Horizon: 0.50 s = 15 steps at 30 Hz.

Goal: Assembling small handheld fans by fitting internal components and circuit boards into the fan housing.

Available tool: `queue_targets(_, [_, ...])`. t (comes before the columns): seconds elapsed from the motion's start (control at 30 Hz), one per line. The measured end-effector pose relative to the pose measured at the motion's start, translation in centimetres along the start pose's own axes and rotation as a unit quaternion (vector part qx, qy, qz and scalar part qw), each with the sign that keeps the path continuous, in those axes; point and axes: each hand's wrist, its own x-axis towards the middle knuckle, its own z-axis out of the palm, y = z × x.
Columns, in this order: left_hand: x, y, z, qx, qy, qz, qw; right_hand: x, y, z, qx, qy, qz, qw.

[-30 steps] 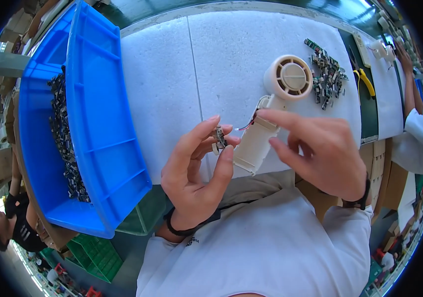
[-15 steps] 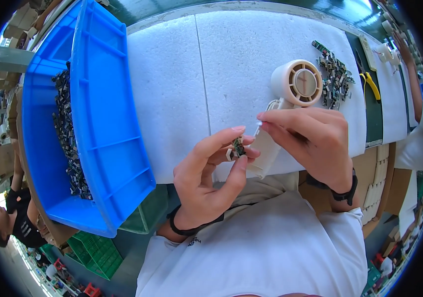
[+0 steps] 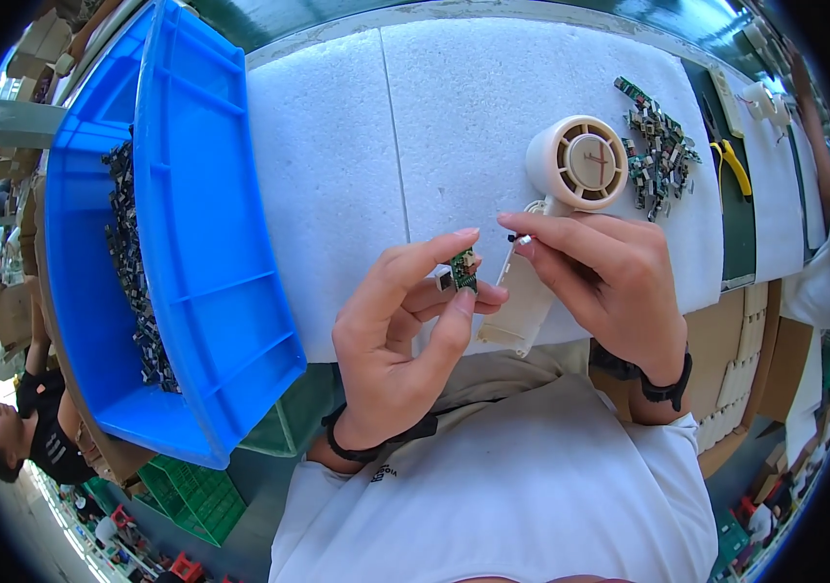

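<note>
Between the thumb and fingers of my left hand [image 3: 391,335] is a small green circuit board [image 3: 464,270] with a metal socket on its edge. My right hand [image 3: 619,282] pinches a small white-and-black connector [image 3: 520,239] in thumb and forefinger, a short gap to the right of the board. Below and behind these fingers lies the open cream handle shell [image 3: 522,306] of a handheld fan. Its round, vented fan head [image 3: 585,163] rests beyond my right hand, with pale wires at the neck. My right hand's lower fingers are curled and partly hidden.
White foam sheets [image 3: 328,146] cover the table. A blue bin [image 3: 211,223] at left holds many dark small parts. Right of the fan lie a heap of circuit boards [image 3: 663,155] and yellow-handled pliers [image 3: 734,170]. A carton [image 3: 775,340] stands at right; other people work nearby.
My left hand has tilted the circuit board, so more of its green face shows. The connector has turned in my right fingertips, showing a black part. The fan has shifted slightly left.
</note>
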Motion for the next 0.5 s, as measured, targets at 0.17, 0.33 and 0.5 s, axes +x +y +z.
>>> queue_targets(0.17, [0.2, 0.1, 0.2, 0.019, 0.014, -0.003, 1.000, -0.2, -0.1, 0.2, 0.041, -0.008, 0.060, 0.997])
queue_targets(0.33, [0.5, 0.0, 0.9, 0.081, 0.031, 0.011, 0.996, -0.5, -0.3, -0.1, 0.059, -0.010, 0.103, 0.993])
queue_targets(0.5, [0.5, -0.5, 1.1, 0.167, 0.039, 0.066, 0.983, -1.1, 0.0, -0.1, 0.130, 0.015, 0.105, 0.986])
